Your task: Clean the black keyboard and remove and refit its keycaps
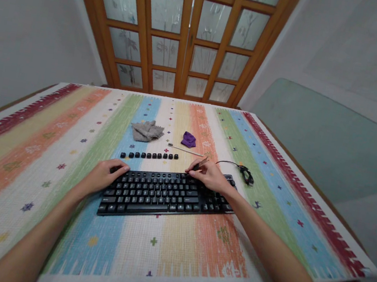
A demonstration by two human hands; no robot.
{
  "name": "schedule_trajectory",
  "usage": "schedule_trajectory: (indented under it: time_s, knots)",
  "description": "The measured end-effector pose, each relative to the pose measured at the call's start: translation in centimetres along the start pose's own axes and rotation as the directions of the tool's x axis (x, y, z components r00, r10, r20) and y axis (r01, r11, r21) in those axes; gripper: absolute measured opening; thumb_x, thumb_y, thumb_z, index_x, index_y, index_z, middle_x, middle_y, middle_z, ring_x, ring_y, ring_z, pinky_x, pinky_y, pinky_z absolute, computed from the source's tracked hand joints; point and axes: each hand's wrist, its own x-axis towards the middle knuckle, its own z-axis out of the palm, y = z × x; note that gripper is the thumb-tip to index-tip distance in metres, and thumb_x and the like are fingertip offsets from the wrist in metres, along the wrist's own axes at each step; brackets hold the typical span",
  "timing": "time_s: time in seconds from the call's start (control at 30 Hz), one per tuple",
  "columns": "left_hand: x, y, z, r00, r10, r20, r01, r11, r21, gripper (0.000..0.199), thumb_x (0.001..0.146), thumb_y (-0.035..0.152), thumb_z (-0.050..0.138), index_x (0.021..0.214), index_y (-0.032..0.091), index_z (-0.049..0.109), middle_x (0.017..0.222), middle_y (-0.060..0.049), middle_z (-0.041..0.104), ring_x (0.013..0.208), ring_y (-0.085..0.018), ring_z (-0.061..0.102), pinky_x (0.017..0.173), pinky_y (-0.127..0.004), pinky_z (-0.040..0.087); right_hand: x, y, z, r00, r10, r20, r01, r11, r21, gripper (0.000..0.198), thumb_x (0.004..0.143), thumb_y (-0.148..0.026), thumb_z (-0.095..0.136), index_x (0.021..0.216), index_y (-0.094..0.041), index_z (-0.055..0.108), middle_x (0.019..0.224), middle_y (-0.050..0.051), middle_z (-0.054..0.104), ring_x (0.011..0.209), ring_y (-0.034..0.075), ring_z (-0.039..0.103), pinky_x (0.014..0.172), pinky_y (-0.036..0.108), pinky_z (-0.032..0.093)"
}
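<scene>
A black keyboard (151, 192) lies flat on the striped tablecloth, turned slightly. At its upper left corner, my left hand (106, 175) grips the edge, its thumb on top; the other fingertips are partly hidden. My right hand (211, 175) is closed in a pinch over the upper right of the keyboard. Between its fingers shows a small dark tool (200, 165), whose kind I cannot make out. Several black keycaps (149, 155) stand in a row just behind the keyboard. The keys under my right hand are hidden.
A grey cloth (147, 130) and a crumpled purple cloth (189, 139) lie beyond the keycaps. Near them is a thin stick with a dark brush-like end (185, 150). The keyboard's coiled cable (246, 175) lies at right. Wooden glass-paned doors (186, 40) stand behind the table.
</scene>
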Motion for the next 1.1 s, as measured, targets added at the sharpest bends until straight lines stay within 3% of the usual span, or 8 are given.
schedule_trajectory:
  time_s: [0.33,0.57,0.73,0.8,0.9,1.1]
  knots:
    - [-0.3,-0.1,0.3,1.000,0.013,0.006,-0.012,0.997,-0.074,0.059,0.085,0.074,0.048,0.084,0.021,0.074,0.093,-0.008,0.078,0.091,-0.027,0.070,0.093,-0.040,0.053,-0.1,0.1,1.1,0.998,-0.016,-0.053,0.016,1.000,0.001,0.021,0.081,-0.037,0.070,0.077,-0.017,0.069,0.093,0.009,0.071,0.085,0.019,0.066,0.071,0.031,0.053]
    - [-0.5,0.1,0.5,0.998,0.050,-0.025,-0.052,0.995,-0.088,0.057,0.087,0.073,0.049,0.082,0.021,0.073,0.093,-0.008,0.077,0.091,-0.027,0.070,0.093,-0.040,0.054,0.7,-1.3,1.2,0.999,-0.009,0.054,0.022,0.969,-0.248,0.008,0.084,-0.023,0.064,0.082,-0.017,0.069,0.099,0.007,0.073,0.079,0.016,0.064,0.072,0.029,0.050]
    - [-0.6,0.0,0.5,0.998,0.053,-0.018,-0.055,0.995,-0.084,0.056,0.088,0.071,0.049,0.083,0.021,0.073,0.092,-0.008,0.077,0.090,-0.027,0.069,0.093,-0.041,0.054,1.0,-1.9,0.5,0.989,-0.028,0.148,0.082,0.926,-0.369,0.008,0.089,-0.024,0.063,0.092,-0.018,0.068,0.095,0.006,0.073,0.090,0.020,0.067,0.084,0.032,0.048]
    - [-0.6,-0.1,0.4,0.998,0.057,-0.017,-0.058,0.995,-0.080,0.055,0.088,0.070,0.049,0.083,0.021,0.073,0.093,-0.008,0.077,0.090,-0.027,0.069,0.094,-0.042,0.054,0.9,-1.9,0.4,0.984,-0.025,0.177,0.093,0.919,-0.383,0.009,0.091,-0.025,0.061,0.093,-0.018,0.066,0.092,0.006,0.072,0.086,0.020,0.067,0.082,0.032,0.048]
    - [-0.6,-0.2,0.4,0.998,0.063,-0.019,-0.064,0.995,-0.077,0.054,0.088,0.069,0.049,0.084,0.021,0.073,0.094,-0.009,0.077,0.092,-0.027,0.069,0.095,-0.042,0.053,0.7,-1.8,0.7,0.985,0.013,0.171,0.055,0.920,-0.388,0.009,0.093,-0.025,0.059,0.094,-0.018,0.063,0.087,0.006,0.071,0.078,0.019,0.068,0.075,0.030,0.048]
    - [-0.7,0.0,0.3,0.998,0.063,-0.025,-0.065,0.995,-0.073,0.053,0.087,0.069,0.051,0.084,0.021,0.074,0.093,-0.009,0.077,0.091,-0.027,0.070,0.094,-0.043,0.053,0.4,-2.1,1.2,0.992,0.018,0.127,0.040,0.897,-0.441,0.005,0.093,-0.024,0.061,0.091,-0.019,0.063,0.085,0.005,0.073,0.080,0.020,0.071,0.075,0.030,0.048]
